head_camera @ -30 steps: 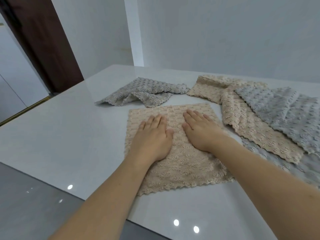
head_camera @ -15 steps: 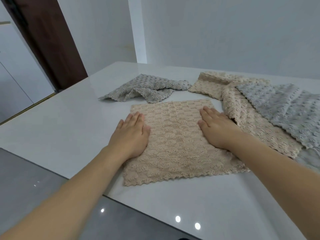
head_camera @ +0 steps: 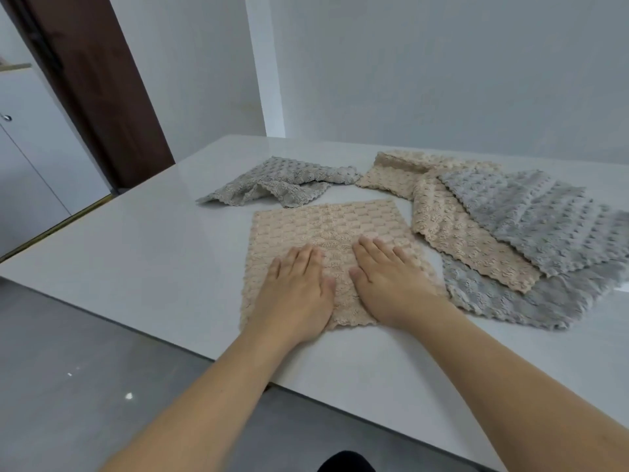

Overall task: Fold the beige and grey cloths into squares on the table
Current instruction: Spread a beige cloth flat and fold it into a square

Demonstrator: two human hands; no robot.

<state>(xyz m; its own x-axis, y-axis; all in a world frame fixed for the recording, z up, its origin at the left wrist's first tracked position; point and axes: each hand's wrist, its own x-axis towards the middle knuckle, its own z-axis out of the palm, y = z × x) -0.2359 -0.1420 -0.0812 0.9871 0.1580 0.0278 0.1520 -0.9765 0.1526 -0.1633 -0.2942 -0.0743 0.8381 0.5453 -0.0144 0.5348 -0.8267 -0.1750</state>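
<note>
Smoothing stage: flat beige waffle-textured cloth (head_camera: 326, 229) under both palms, no fold made.

The cloth lies spread at the near edge of the glossy white table (head_camera: 136, 253). Left hand (head_camera: 296, 294) and right hand (head_camera: 388, 284) rest on it side by side, fingers straight, gripping nothing. Beyond it sits a crumpled grey cloth (head_camera: 279, 185); to its right, an overlapping beige-and-grey pile (head_camera: 510, 233). Judged next: pinch one edge and carry it squarely onto the opposite edge.

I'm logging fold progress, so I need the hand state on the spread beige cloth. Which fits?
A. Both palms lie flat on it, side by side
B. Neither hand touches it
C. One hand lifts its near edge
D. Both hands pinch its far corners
A: the left hand and right hand lie flat with straight fingers, side by side on the beige cloth, which is spread unfolded on the table.
</note>
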